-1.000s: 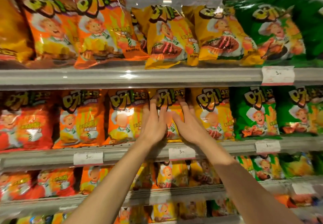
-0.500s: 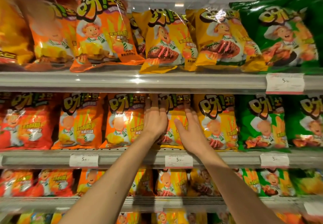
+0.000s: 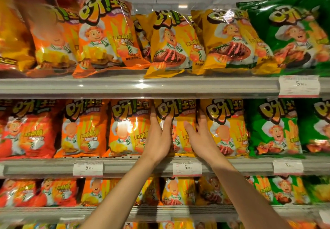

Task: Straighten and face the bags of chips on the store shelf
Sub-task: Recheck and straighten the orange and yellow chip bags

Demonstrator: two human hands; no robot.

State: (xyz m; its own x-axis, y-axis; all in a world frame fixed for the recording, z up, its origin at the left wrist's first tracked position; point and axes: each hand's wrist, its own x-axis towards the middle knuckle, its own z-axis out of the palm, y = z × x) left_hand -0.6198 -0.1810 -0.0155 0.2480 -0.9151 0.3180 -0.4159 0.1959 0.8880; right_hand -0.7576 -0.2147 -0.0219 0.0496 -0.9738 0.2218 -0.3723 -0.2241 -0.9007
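both hands on the yellow foil chip bag with steak picture [image 3: 178,121], middle shelf [image 3: 125,168]. left hand [image 3: 159,139] grips its left edge, thumb across the front; right hand [image 3: 200,139] grips the right edge, fingers tucked behind. bag upright, logo facing out, looks nearly squared. middle row mostly faced already. top shelf yellow steak bags [image 3: 171,43] lean and overlap, orange glossy bag [image 3: 107,36] tilted, so those look left to do. lower rows blurry, cannot judge.
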